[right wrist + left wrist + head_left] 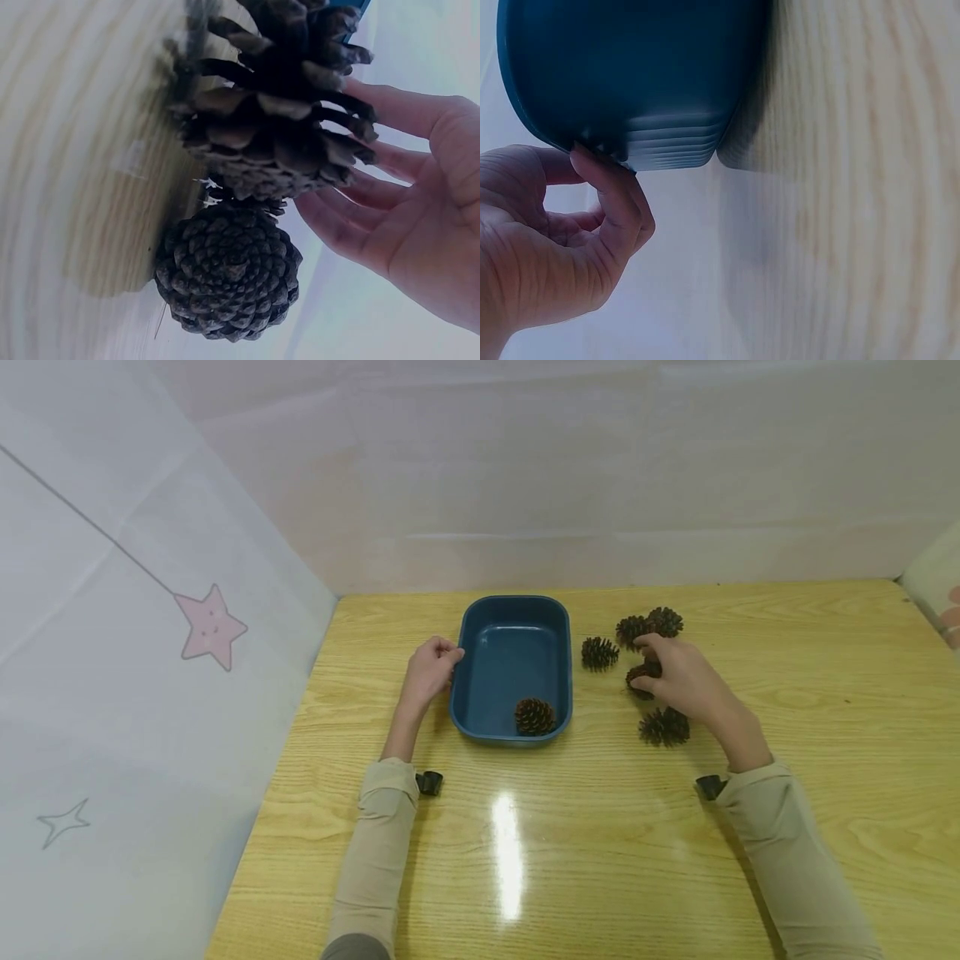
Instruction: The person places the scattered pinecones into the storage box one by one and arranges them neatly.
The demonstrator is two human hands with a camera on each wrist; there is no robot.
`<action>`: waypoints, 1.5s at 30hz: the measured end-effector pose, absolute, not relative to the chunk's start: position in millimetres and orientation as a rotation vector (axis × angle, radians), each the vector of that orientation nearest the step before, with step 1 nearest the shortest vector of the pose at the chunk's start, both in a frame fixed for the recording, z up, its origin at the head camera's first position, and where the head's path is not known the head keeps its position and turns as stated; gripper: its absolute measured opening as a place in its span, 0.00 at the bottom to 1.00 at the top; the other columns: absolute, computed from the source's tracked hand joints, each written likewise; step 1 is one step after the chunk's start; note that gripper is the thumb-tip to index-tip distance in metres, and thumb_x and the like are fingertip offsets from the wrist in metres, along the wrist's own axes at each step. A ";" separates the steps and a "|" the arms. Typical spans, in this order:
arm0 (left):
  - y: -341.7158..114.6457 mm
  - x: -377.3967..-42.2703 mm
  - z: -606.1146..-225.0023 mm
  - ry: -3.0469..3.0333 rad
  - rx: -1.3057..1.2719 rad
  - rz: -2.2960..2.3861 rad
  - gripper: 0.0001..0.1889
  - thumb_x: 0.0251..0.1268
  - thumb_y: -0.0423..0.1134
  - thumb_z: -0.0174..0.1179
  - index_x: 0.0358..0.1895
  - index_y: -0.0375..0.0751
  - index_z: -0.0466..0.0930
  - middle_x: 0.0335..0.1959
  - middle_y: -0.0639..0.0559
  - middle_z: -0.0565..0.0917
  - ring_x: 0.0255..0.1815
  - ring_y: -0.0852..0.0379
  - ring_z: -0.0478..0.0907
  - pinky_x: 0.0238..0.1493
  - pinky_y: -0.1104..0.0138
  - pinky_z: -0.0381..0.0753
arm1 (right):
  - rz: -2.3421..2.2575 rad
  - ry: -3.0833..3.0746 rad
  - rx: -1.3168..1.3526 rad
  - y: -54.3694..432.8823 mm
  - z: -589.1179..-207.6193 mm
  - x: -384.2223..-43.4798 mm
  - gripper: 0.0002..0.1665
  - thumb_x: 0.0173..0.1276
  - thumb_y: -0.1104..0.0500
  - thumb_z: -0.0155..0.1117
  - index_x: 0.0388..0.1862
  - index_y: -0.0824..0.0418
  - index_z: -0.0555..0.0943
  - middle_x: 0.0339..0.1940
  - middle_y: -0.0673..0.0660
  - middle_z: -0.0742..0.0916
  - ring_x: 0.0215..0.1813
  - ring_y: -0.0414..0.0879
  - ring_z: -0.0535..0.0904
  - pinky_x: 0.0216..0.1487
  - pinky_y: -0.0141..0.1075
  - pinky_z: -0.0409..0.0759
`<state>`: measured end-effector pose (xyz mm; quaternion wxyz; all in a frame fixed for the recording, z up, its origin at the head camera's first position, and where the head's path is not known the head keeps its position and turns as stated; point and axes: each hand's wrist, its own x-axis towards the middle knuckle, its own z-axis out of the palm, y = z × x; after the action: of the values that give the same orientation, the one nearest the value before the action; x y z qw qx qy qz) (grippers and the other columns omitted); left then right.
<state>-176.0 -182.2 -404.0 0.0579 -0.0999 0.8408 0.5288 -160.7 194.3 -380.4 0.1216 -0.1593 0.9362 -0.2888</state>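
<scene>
Right hand [681,675] around a pine cone, left hand [432,670] at the blue tray's edge

On the right side of the bench [795,693], the right hand reaches down over one dark pine cone [643,670], thumb and fingers standing apart on either side of it. Whether they pinch it cannot be told: in the right wrist view a nearer cone with wide-open scales [277,127] covers the fingertips. Just beside that one sits a rounder cone with tight scales [229,274], its base toward the camera. From the head view, these two lie close together on the person's side of the right hand.

Beyond the hand, a pair of cones [649,626] lies side by side, and a single cone [600,653] lies between them and the blue tray [510,672], just off its right wall. One more cone [535,717] is inside the tray, in the near right corner.

At the tray's left wall, the left hand pinches the rim between thumb and bent fingers. The tray stands flat on the bench.

Both forearms wear beige sleeves [378,852], with a small black device [430,783] at each cuff. Behind the bench hangs pale cloth [510,468]; at the left it bears a pink star [212,627].
</scene>
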 end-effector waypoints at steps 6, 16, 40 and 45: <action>-182.5 -175.1 -404.6 2.550 -0.302 1.598 0.13 0.78 0.42 0.57 0.53 0.34 0.79 0.37 0.45 0.77 0.29 0.55 0.73 0.32 0.61 0.79 | -0.824 2.701 -0.494 194.8 -381.5 -161.0 0.37 0.74 0.64 0.68 0.75 0.73 0.64 0.66 0.78 0.76 0.67 0.73 0.72 0.63 0.65 0.73; -184.1 -175.8 -406.3 2.549 -0.307 1.590 0.14 0.79 0.42 0.57 0.54 0.34 0.79 0.37 0.45 0.77 0.30 0.54 0.73 0.31 0.66 0.77 | -0.756 2.738 -0.572 194.5 -382.8 -162.0 0.35 0.70 0.68 0.69 0.72 0.75 0.68 0.64 0.77 0.78 0.65 0.73 0.73 0.63 0.64 0.73; -182.2 -176.8 -405.8 2.536 -0.305 1.614 0.14 0.78 0.43 0.58 0.53 0.35 0.79 0.40 0.41 0.78 0.32 0.50 0.74 0.38 0.54 0.81 | -0.777 2.751 -0.554 194.1 -380.8 -159.8 0.40 0.75 0.53 0.69 0.75 0.73 0.65 0.58 0.74 0.82 0.44 0.60 0.84 0.53 0.58 0.79; -181.9 -177.0 -404.3 2.541 -0.303 1.612 0.14 0.78 0.42 0.58 0.53 0.34 0.79 0.40 0.40 0.79 0.34 0.48 0.75 0.39 0.52 0.81 | -0.767 2.655 -0.678 189.6 -380.2 -156.9 0.38 0.72 0.57 0.72 0.73 0.72 0.68 0.65 0.74 0.79 0.59 0.67 0.81 0.60 0.61 0.77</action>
<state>-177.0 -181.9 -404.3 0.0584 -0.1001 0.8387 0.5321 -156.9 189.6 -380.2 0.1476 -0.2358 0.9228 -0.2665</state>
